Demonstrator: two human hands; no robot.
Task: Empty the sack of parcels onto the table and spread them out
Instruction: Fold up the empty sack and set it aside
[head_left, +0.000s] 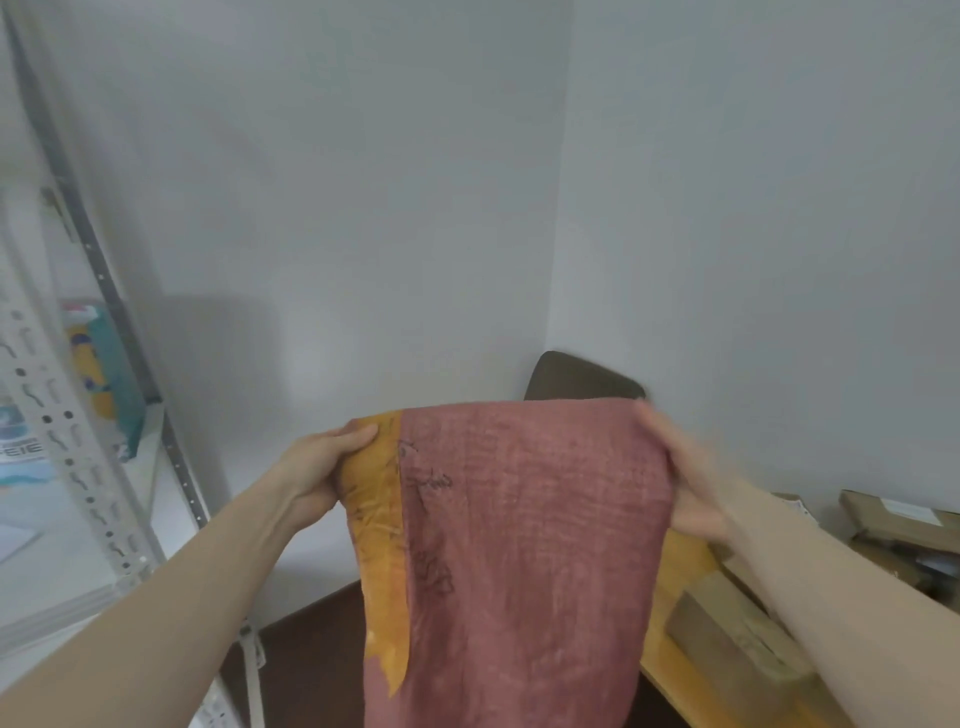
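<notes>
A dusty-red woven sack (524, 545) with an orange strip down its left side hangs flat and limp in front of me, held up by its top edge. My left hand (322, 473) grips the orange top corner. My right hand (685, 467), blurred, grips the opposite top corner. Brown cardboard parcels (737, 644) lie on the wooden table (675, 566) at the lower right, partly behind my right forearm. More parcels (898, 525) sit further right against the wall. The sack's lower end runs out of frame.
A white metal shelf rack (104, 467) with colourful boxes stands on the left. A dark chair back (582, 379) shows above the sack by the wall corner. Dark floor (311, 649) lies between the rack and the table.
</notes>
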